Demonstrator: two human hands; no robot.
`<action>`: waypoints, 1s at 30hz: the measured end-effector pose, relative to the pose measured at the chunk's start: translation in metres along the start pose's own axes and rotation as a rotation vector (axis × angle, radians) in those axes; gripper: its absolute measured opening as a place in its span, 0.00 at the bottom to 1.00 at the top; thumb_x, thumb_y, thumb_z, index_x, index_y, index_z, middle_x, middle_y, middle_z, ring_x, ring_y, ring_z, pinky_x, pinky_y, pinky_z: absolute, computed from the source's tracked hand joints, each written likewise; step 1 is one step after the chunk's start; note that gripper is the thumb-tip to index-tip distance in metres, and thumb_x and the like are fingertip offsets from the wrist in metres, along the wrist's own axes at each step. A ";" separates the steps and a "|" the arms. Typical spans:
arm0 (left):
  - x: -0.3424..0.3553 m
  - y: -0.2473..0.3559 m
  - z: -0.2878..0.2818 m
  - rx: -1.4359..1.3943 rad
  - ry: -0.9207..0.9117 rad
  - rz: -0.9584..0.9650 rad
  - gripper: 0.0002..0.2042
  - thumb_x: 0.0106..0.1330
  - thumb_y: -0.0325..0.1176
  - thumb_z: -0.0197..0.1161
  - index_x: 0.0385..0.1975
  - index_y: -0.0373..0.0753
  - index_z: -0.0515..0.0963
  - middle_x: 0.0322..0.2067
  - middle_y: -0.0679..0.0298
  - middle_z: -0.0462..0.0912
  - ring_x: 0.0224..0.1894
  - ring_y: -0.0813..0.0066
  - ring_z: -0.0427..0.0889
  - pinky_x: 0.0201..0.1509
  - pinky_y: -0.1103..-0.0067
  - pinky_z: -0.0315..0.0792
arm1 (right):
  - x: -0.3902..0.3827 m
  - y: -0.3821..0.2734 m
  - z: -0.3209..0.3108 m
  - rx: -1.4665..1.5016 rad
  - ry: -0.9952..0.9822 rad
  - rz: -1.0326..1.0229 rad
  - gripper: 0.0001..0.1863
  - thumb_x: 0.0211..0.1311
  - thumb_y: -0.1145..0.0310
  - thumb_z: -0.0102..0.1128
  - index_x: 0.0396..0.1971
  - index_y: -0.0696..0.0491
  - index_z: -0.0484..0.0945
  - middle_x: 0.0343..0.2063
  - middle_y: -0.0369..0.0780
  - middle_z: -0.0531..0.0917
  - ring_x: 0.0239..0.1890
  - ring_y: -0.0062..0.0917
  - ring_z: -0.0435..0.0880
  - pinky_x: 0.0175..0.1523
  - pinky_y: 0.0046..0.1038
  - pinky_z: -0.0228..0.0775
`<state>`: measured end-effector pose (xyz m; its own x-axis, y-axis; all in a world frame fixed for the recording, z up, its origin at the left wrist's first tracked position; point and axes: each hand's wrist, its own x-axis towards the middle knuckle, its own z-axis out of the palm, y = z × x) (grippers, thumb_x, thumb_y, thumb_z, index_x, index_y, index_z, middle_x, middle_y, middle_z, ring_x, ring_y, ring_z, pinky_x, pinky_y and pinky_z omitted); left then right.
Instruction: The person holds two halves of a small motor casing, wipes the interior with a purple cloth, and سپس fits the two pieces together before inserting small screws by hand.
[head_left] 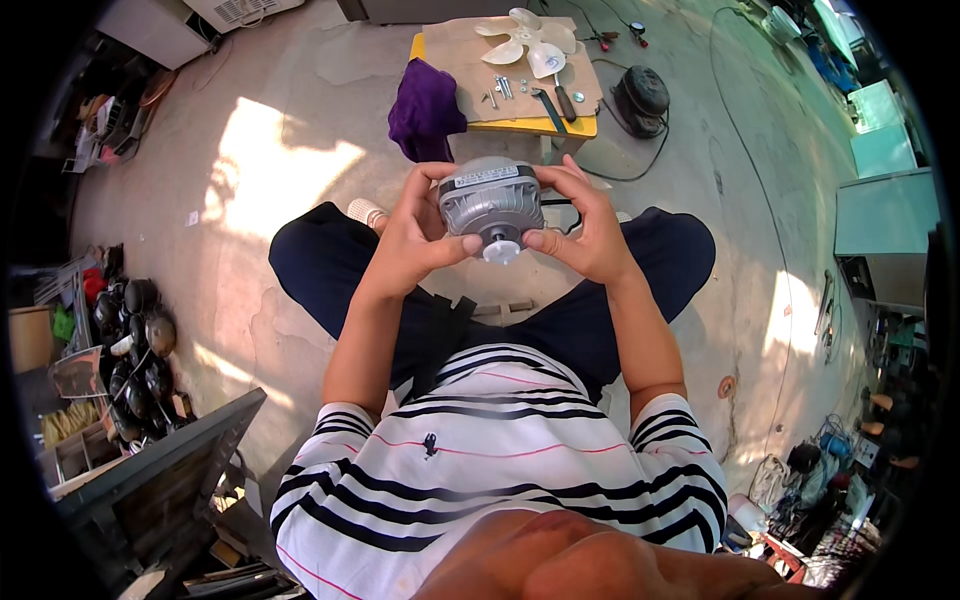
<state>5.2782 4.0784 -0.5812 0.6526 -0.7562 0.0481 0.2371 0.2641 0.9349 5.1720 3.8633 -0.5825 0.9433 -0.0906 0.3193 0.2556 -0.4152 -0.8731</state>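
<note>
Okay, both hands are busy with one thing on my feed: a chunky silver-grey metal motor (490,200) with a pale label on its upper face, held up off the floor on the wearer's side of the low yellow table (500,126). The left hand (415,230) grasps the motor's left side, its thumb pressed on the front, though I can't make out all of its other fingers. The right hand (592,228) grasps the opposite side the same way, thumb on the front, one finger sticking up toward the table. Between the thumbs, a small white plastic hub (502,251) sits on the shaft, facing the wearer. I also spot a bit of black cable (575,218) by the right hand, but I can't tell where it leads. On the table there's a brown cardboard sheet (455,45), with a whitish plastic fan blade (520,42) at the far side and a few silver metal screws (503,86) around the middle. A dark-handled screwdriver (564,102) and a slim dark green tool (549,110) lie toward the table's right end. A crumpled purple cloth (425,108) hangs over its left end, and a round black device (642,95) sits on the concrete floor (720,130) just right of it.
</note>
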 end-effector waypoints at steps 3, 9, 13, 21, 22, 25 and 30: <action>0.000 -0.014 -0.002 -0.119 0.111 -0.217 0.35 0.55 0.34 0.74 0.60 0.39 0.61 0.51 0.58 0.77 0.56 0.69 0.74 0.62 0.74 0.66 | -0.002 0.010 0.008 0.207 0.008 0.209 0.32 0.54 0.56 0.73 0.54 0.61 0.77 0.45 0.42 0.84 0.51 0.27 0.81 0.70 0.42 0.55; -0.002 -0.034 0.000 -0.339 0.199 -0.268 0.31 0.61 0.37 0.70 0.62 0.43 0.61 0.51 0.60 0.78 0.56 0.72 0.76 0.61 0.74 0.67 | -0.003 0.018 0.025 0.570 0.075 0.465 0.29 0.59 0.57 0.71 0.52 0.64 0.78 0.44 0.41 0.84 0.48 0.20 0.79 0.55 0.23 0.69; 0.002 -0.038 -0.002 -0.277 0.246 -0.349 0.29 0.63 0.40 0.68 0.61 0.43 0.63 0.52 0.62 0.77 0.56 0.73 0.76 0.61 0.74 0.67 | 0.001 0.025 0.032 0.616 0.095 0.548 0.26 0.60 0.53 0.70 0.44 0.62 0.82 0.37 0.37 0.84 0.41 0.16 0.78 0.48 0.19 0.68; 0.005 -0.046 -0.012 -0.265 0.195 -0.533 0.25 0.68 0.52 0.60 0.58 0.41 0.70 0.49 0.68 0.82 0.51 0.78 0.79 0.60 0.72 0.65 | 0.003 0.050 0.040 0.478 0.129 0.632 0.27 0.57 0.44 0.70 0.31 0.59 0.85 0.27 0.33 0.82 0.33 0.13 0.75 0.40 0.17 0.63; 0.004 -0.046 -0.013 -0.260 0.178 -0.545 0.25 0.69 0.53 0.59 0.58 0.41 0.71 0.48 0.68 0.82 0.50 0.78 0.79 0.60 0.72 0.65 | 0.003 0.051 0.040 0.487 0.129 0.636 0.28 0.56 0.44 0.70 0.31 0.60 0.85 0.27 0.33 0.83 0.33 0.13 0.75 0.39 0.17 0.63; 0.006 -0.048 -0.017 -0.320 0.179 -0.568 0.25 0.72 0.46 0.56 0.62 0.37 0.67 0.51 0.60 0.83 0.50 0.70 0.84 0.61 0.70 0.73 | 0.002 0.051 0.040 0.445 0.121 0.626 0.30 0.59 0.43 0.67 0.32 0.61 0.85 0.28 0.34 0.83 0.34 0.14 0.77 0.42 0.18 0.65; 0.006 -0.051 -0.016 -0.491 0.170 -0.531 0.26 0.70 0.47 0.59 0.61 0.39 0.68 0.52 0.59 0.82 0.51 0.66 0.84 0.62 0.69 0.74 | 0.007 0.048 0.031 0.359 0.162 0.532 0.30 0.71 0.45 0.54 0.39 0.63 0.84 0.33 0.38 0.86 0.39 0.18 0.80 0.50 0.22 0.69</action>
<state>5.2819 4.0701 -0.6340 0.4534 -0.7639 -0.4593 0.8204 0.1561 0.5501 5.1973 3.8705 -0.6340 0.9238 -0.3464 -0.1631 -0.1558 0.0490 -0.9866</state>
